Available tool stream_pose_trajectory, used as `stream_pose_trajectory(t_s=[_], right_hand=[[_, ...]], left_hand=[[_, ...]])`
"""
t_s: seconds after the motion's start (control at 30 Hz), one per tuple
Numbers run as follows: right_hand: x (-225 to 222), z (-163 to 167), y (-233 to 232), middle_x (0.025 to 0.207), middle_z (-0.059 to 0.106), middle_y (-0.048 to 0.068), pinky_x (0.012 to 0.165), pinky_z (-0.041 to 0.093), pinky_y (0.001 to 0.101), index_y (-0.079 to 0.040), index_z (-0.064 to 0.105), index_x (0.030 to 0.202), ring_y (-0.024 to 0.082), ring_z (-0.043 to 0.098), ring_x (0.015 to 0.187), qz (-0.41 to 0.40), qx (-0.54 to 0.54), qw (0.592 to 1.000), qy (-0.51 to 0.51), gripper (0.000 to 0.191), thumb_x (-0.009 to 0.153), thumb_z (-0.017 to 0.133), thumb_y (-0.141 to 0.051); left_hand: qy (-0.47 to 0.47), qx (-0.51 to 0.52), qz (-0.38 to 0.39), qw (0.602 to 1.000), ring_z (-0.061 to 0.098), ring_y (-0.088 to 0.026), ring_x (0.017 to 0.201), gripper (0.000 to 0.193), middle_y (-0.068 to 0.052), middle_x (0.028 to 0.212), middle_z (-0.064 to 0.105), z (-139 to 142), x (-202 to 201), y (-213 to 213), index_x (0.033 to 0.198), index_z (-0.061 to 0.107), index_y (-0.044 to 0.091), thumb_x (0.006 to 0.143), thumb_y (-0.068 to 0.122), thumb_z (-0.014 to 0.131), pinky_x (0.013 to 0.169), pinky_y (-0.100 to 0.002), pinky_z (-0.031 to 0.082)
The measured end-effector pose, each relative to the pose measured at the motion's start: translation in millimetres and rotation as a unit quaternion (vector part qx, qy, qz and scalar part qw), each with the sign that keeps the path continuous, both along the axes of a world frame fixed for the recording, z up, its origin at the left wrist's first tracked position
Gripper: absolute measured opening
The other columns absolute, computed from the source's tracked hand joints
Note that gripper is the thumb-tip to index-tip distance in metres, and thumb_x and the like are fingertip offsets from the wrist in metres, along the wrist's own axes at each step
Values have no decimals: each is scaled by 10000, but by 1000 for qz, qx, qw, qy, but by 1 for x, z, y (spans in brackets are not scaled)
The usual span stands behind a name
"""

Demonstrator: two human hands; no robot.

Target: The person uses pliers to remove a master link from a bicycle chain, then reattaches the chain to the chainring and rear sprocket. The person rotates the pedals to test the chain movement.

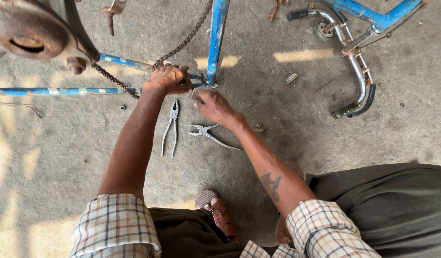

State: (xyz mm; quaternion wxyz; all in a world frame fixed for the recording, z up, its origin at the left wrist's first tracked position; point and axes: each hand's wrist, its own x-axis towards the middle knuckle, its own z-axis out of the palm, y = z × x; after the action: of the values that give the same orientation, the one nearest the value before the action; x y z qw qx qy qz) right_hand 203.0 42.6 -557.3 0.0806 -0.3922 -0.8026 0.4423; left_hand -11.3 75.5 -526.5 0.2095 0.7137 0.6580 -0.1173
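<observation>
On the concrete floor point(325, 143), left hand point(167, 79) is clamping the rusty chain point(184, 40) at the blue frame point(215, 43), right hand point(212, 106) half-curled beside; chain probably limp, gritty, greasy, best pinched by its links

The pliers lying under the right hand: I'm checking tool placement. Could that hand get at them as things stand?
Probably yes: the pliers lie uncovered on the floor just below the right hand.
</observation>
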Motion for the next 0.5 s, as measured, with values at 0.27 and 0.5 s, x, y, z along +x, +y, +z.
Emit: stream_pose_trajectory(t_s=[0.27, 0.5], right_hand=[[22, 4, -20, 950, 747, 153, 764, 574, 393, 8, 714, 1123, 219, 718, 845, -8, 0, 997, 73, 257, 943, 657, -167], [28, 41, -4, 955, 745, 137, 784, 584, 398, -44, 705, 1155, 222, 731, 864, -55, -26, 995, 81, 283, 946, 648, -226]], left_hand=[[51, -31, 19, 998, 656, -356, 1210, 643, -166, 1225, 700, 17, 12, 6, 1219, 683, 148, 737, 541, 849, 1036, -509, 508], [31, -26, 25, 999, 669, -320, 1166, 623, -147, 1172, 724, 29, 16, -2, 1230, 658, 151, 775, 542, 828, 1060, -526, 470]])
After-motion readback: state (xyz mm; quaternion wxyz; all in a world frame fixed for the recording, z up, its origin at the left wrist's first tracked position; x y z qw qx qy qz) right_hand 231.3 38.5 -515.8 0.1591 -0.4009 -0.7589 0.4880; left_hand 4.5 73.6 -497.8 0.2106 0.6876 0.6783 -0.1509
